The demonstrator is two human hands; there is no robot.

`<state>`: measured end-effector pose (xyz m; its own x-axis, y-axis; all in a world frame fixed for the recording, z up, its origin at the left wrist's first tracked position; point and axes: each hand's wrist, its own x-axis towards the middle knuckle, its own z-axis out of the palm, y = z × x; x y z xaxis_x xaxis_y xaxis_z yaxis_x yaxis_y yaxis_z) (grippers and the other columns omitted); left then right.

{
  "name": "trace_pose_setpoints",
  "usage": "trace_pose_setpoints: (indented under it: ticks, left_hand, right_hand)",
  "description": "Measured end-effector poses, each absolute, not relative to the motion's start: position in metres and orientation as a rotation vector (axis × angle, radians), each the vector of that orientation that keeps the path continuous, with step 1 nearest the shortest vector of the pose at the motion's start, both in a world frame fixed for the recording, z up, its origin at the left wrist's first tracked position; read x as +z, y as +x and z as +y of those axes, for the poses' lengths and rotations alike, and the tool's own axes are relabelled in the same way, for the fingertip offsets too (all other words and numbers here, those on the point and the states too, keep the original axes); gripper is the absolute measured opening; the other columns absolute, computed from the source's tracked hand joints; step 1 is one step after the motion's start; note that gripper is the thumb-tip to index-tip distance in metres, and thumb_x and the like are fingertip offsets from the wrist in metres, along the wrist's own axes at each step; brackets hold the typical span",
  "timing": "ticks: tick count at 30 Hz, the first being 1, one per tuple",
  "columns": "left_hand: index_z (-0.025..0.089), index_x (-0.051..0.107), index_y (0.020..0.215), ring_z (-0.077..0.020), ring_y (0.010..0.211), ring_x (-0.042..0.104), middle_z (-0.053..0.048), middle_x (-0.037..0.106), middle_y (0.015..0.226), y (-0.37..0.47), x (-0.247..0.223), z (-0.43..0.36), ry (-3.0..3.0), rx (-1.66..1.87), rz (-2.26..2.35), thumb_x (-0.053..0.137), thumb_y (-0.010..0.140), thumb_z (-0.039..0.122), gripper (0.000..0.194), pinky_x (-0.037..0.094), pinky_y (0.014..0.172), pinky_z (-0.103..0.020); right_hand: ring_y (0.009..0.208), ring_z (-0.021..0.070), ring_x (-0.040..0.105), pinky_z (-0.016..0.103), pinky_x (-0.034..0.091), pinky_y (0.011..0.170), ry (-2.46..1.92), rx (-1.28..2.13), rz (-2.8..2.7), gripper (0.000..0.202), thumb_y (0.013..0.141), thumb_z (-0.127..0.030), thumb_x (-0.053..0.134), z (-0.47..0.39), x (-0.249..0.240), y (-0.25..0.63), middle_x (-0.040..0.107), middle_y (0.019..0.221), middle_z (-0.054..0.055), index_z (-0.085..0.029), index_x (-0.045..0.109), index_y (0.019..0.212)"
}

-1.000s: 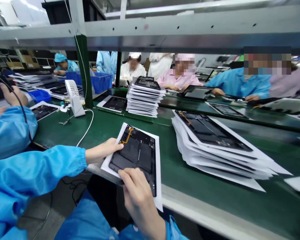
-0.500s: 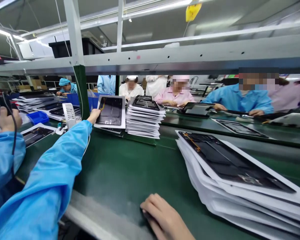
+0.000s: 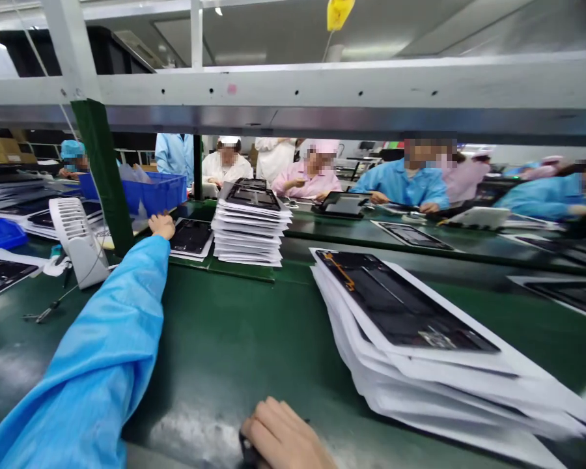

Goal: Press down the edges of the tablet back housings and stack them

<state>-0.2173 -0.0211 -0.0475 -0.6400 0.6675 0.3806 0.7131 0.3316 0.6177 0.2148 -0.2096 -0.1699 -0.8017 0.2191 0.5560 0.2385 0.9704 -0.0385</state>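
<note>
While the left arm in its blue sleeve (image 3: 127,326) stretches far out over the green bench (image 3: 224,332), the left hand (image 3: 162,226) is right at the near-left edge of a dark tablet panel (image 3: 193,236) on white paper. That panel lies flat on the far side of the bench, just left of a tall neat stack (image 3: 248,231) of panels and white sheets. The left fingers look bent and close together, but I honestly can't tell if they're pinching the paper or just touching it. The right hand (image 3: 288,436) is down by the near edge, fingers curled and pressed together over some small dark object (image 3: 248,449); too hidden to say what it is or whether it's gripped. Over to the right there's a bigger, messier pile (image 3: 405,319), sheets fanned out, with a black panel on top showing an orange strip near one end. On the left, a white fan (image 3: 75,241) stands tilted beside a green-wrapped post (image 3: 105,176), and a blue bin (image 3: 151,194) sits behind the left hand. Across the bench a person in pink (image 3: 310,176) and another in blue (image 3: 405,182) are sitting with their hands low over the bench.
</note>
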Motion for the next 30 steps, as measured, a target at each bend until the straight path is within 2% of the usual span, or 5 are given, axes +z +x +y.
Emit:
trace_pose_setpoints:
  ticks: [2, 6, 16, 22, 30]
  left_hand:
    - [0.016, 0.054, 0.137, -0.0322, 0.132, 0.051, -0.014, 0.051, 0.144, -0.192, -0.051, -0.03, -1.45, -1.08, -2.401, 0.062, 0.098, 0.037, 0.045, 0.042, 0.11, -0.058]
    - [0.011, 0.055, 0.138, -0.0371, 0.151, 0.027, -0.02, 0.045, 0.153, -0.138, -0.066, -0.061, -1.937, -0.912, -2.051, 0.047, 0.097, 0.024, 0.044, 0.019, 0.123, -0.057]
    - [0.023, 0.066, 0.126, -0.029, 0.125, 0.06, -0.01, 0.072, 0.122, -0.018, -0.086, -0.152, -2.372, -0.571, -0.936, 0.043, 0.099, 0.015, 0.036, 0.045, 0.105, -0.045]
    - [0.014, 0.06, 0.128, -0.0247, 0.096, 0.067, -0.013, 0.07, 0.105, 0.087, -0.067, -0.133, -2.475, -0.418, -0.863, 0.041, 0.097, 0.006, 0.037, 0.05, 0.081, -0.037]
    - [0.016, 0.064, 0.092, -0.0187, 0.079, 0.065, -0.007, 0.066, 0.088, 0.127, -0.055, -0.113, -2.556, -0.391, -0.927, 0.047, 0.095, 0.004, 0.022, 0.045, 0.069, -0.029]
  right_hand:
    - [0.069, 0.0158, 0.054, 0.029, 0.039, 0.06, -0.344, 0.027, -2.556, 0.016, 0.095, -0.009, 0.047, -0.217, -0.156, 0.218, 0.062, 0.079, 0.001, -0.021, 0.057, 0.097]
    - [0.079, 0.017, 0.062, 0.031, 0.047, 0.073, -0.443, -0.14, -2.335, 0.052, 0.09, -0.001, 0.044, -0.203, -0.108, 0.256, 0.069, 0.085, 0.003, -0.014, 0.047, 0.14]
    - [0.083, 0.0175, 0.062, 0.031, 0.052, 0.076, -0.89, -0.29, -2.479, 0.026, 0.083, 0.001, 0.055, -0.1, -0.04, 0.382, 0.07, 0.084, 0.004, -0.018, 0.072, 0.087]
    - [0.094, 0.0179, 0.066, 0.038, 0.058, 0.083, -0.973, -0.281, -2.581, 0.022, 0.098, -0.034, 0.063, -0.088, -0.044, 0.371, 0.068, 0.108, 0.005, -0.016, 0.066, 0.109]
    - [0.104, 0.0209, 0.066, 0.042, 0.058, 0.089, -1.042, -0.258, -2.556, 0.031, 0.099, -0.037, 0.062, -0.075, -0.057, 0.368, 0.065, 0.123, 0.008, -0.018, 0.062, 0.123]
